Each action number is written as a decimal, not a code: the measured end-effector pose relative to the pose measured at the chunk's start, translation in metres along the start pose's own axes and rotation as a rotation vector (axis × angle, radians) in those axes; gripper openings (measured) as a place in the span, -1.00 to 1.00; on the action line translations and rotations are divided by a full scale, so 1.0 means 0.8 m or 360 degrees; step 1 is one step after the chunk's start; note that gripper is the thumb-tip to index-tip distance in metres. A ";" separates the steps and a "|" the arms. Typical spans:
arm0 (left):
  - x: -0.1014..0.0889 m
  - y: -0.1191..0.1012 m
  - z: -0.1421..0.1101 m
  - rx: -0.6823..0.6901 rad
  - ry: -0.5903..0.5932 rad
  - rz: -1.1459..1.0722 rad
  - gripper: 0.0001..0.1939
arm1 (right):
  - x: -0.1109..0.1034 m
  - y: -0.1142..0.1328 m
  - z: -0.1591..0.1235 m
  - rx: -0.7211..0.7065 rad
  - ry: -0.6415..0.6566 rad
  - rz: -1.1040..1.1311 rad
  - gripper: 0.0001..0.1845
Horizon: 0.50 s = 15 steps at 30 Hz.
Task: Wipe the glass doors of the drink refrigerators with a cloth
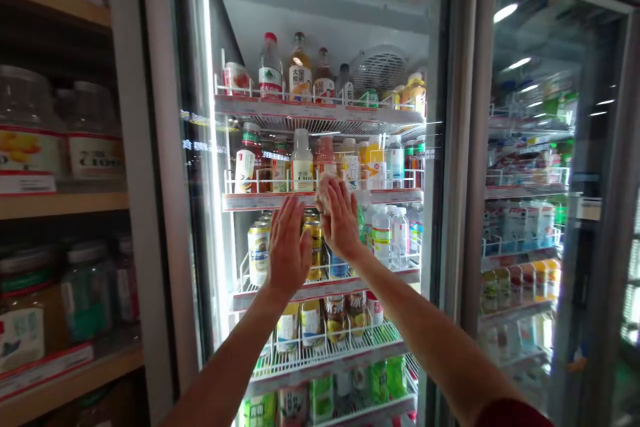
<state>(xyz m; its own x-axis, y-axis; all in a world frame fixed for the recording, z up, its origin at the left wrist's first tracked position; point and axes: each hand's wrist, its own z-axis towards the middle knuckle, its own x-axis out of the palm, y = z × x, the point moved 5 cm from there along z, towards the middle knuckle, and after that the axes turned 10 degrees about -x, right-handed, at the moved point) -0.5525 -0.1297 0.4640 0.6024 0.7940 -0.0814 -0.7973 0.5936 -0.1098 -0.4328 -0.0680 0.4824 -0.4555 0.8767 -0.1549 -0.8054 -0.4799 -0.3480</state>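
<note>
My left hand (289,247) is raised flat in front of the glass-fronted drinks fridge, its fingers stretched upward and its palm facing the shelves. Nothing shows in it. To its right, my right hand (344,220) presses a crumpled, pale pinkish-brown cloth (323,195) under its fingers, level with the second shelf edge. The cloth's exact kind is unclear, and the hand partly covers it. Reflected lettering and lights show on the glass (210,147) between me and the bottles. My hands hide some of the yellow cans (314,247) behind them.
Inside the fridge, wire-fronted shelves (320,107) hold bottles and cans. A metal door frame (465,147) separates it from another glass-doored fridge (540,113) on the right. At the left stands a wooden shelf (65,203) with jars and bottles.
</note>
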 end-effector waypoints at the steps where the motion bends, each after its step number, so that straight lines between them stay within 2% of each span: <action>1: 0.010 -0.014 0.008 0.0023 0.0052 -0.0157 -0.47 | 0.003 0.009 -0.003 -0.0001 0.0025 0.0029 -0.20; 4: 0.045 -0.039 0.027 -0.0032 0.0217 -0.0392 -0.48 | -0.004 0.007 -0.019 -0.0122 0.0109 0.0146 -0.16; 7: 0.067 -0.041 0.041 0.0010 0.0232 -0.0310 -0.46 | -0.030 -0.032 -0.039 -0.0230 0.0067 0.0185 -0.15; 10: 0.075 -0.030 0.052 0.0004 0.0073 -0.0060 -0.49 | -0.054 -0.088 -0.052 -0.0009 -0.0133 -0.0006 -0.25; 12: 0.085 -0.027 0.054 0.0015 -0.0004 0.0116 -0.50 | -0.059 -0.115 -0.056 0.0155 -0.0214 -0.0164 -0.33; 13: 0.094 -0.032 0.051 0.0087 0.0002 0.0185 -0.50 | -0.058 -0.123 -0.056 0.0177 -0.0219 -0.0220 -0.35; 15: 0.117 -0.046 0.043 0.0373 0.0108 0.0287 -0.50 | -0.051 -0.130 -0.055 0.0118 -0.0191 -0.0282 -0.38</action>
<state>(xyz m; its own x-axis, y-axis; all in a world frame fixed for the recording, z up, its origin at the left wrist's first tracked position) -0.4679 -0.0728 0.4948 0.4454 0.8834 -0.1458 -0.8740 0.4644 0.1433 -0.3136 -0.0527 0.4841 -0.3424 0.9394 0.0151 -0.9005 -0.3236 -0.2904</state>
